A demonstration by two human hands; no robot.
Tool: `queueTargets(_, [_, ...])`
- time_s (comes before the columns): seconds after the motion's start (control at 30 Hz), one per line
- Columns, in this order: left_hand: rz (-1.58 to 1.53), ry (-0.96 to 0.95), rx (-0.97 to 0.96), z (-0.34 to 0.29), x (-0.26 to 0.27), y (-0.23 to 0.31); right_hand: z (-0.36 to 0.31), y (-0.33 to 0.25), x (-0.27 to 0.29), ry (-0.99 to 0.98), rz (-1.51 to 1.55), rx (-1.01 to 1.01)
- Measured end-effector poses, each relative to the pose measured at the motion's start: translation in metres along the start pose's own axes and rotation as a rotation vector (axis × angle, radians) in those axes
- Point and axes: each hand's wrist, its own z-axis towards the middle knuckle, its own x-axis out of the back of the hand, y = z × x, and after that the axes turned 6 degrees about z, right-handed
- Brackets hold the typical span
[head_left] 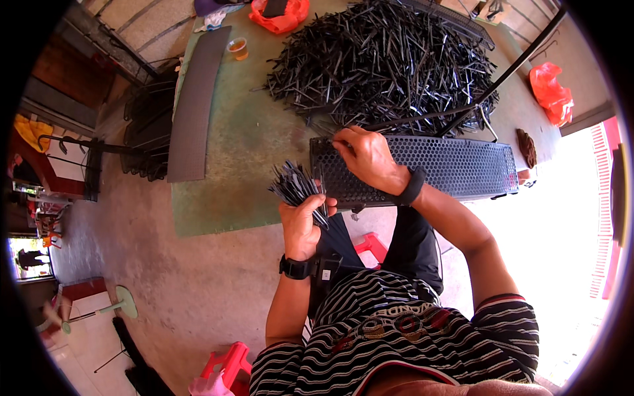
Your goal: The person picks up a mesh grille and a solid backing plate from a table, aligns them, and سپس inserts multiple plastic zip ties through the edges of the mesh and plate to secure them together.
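My left hand point(301, 228) is closed around a bundle of thin dark strips point(290, 183), whose ends fan out above my thumb. It is just past the table's near edge, beside the left end of a long black perforated mesh piece point(442, 173). Over that piece's left end, my right hand point(371, 157) has its thumb and fingers pinched together at the upper edge. What the pinch holds, if anything, is too small to make out. A big heap of similar black strips point(389, 66) lies on the table behind the mesh piece.
A long grey panel point(198, 105) lies along the left of the green table point(247, 132), near a small cup of amber liquid point(238, 49). Red plastic bags point(551, 94) lie at the right and far side. A dark metal rod point(515, 69) slants over the heap. Red stools point(229, 362) stand below.
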Motion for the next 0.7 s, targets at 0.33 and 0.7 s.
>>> queueTargets(0.33, [0.027,-0.143,0.040,0.001,-0.008,-0.009,-0.006,0.000,0.027,-0.036,0.797,-0.529])
queueTargets(0.7, [0.008,-0.075,0.043,0.000,-0.005,-0.003,-0.005,0.013,0.008,0.162,0.467,-0.201])
